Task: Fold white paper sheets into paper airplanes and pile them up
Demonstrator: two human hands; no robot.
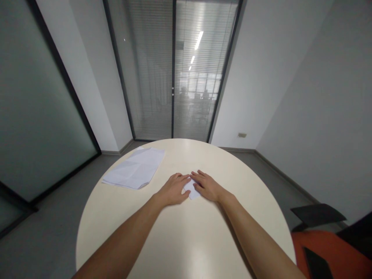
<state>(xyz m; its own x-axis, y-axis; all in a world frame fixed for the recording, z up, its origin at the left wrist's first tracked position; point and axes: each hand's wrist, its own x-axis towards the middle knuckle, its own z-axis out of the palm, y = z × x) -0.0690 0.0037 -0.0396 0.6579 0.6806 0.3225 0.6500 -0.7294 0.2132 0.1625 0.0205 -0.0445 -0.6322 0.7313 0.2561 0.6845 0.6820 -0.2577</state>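
A small folded piece of white paper lies flat near the middle of the round table, partly covered by my fingers. My left hand rests along its left edge, with the fingers stretched out and the thumb apart. From the right, my right hand lies over the paper's other side, its fingers extended and pressing down on it. The fingertips of both hands come close together at the paper's far edge. Neither hand grips the paper.
A loose stack of creased white sheets lies at the table's far left edge. The cream round table spans the foreground. An orange chair with black armrests stands at the right. Behind are glass panels with blinds.
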